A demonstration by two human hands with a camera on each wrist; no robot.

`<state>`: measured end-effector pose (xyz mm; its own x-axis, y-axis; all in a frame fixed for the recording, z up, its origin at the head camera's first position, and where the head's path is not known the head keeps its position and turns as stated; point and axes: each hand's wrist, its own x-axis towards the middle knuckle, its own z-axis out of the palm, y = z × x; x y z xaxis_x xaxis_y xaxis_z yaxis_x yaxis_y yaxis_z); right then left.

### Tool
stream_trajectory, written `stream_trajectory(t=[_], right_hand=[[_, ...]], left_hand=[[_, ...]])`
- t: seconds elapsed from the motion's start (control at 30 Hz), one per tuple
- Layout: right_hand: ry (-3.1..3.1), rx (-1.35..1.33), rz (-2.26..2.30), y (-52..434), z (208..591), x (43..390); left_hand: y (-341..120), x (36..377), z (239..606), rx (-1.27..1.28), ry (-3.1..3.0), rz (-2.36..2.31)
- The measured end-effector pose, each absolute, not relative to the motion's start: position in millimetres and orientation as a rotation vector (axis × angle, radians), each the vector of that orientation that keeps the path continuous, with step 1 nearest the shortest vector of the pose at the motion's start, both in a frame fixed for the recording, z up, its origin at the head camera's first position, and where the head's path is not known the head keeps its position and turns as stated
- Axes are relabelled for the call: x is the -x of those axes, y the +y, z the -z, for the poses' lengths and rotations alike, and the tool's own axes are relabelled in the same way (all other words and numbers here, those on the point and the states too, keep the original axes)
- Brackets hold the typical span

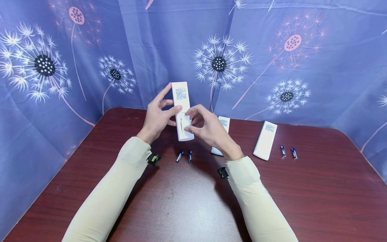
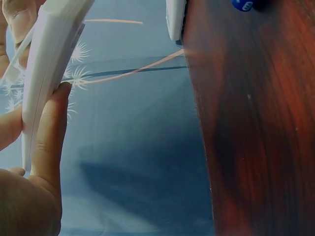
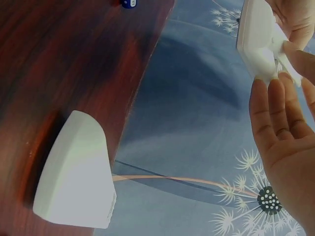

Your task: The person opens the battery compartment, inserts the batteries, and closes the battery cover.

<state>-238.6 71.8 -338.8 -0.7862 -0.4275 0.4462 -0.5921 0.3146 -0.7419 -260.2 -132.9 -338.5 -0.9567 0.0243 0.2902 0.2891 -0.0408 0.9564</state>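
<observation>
My left hand (image 1: 158, 116) grips a white remote control (image 1: 180, 95) by its sides, holding it raised over the table with its printed back towards me. At its lower end the battery cover (image 1: 187, 125) stands tilted away from the body. My right hand (image 1: 208, 129) pinches this cover between thumb and fingers. The right wrist view shows the cover (image 3: 289, 61) angled off the remote (image 3: 256, 42), a gap between them. Below the hands, two small blue and black batteries (image 1: 179, 156) lie on the table.
Behind my right forearm a second white remote (image 1: 224, 122) is partly hidden. Further right lies a third remote (image 1: 265, 140), with two more batteries (image 1: 283, 151) beside it. A blue dandelion-patterned curtain (image 1: 169, 40) hangs along the back edge of the dark red wooden table (image 1: 181, 201).
</observation>
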Motion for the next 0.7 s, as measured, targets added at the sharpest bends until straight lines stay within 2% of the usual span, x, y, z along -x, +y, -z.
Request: stream_trajectory(t=[0.7], right_hand=[[-2.280, -0.944, -1.584, 74.5, 340.0, 238.6]], left_hand=[[-131.4, 257.7, 335.0, 0.375, -2.050, 2.119]])
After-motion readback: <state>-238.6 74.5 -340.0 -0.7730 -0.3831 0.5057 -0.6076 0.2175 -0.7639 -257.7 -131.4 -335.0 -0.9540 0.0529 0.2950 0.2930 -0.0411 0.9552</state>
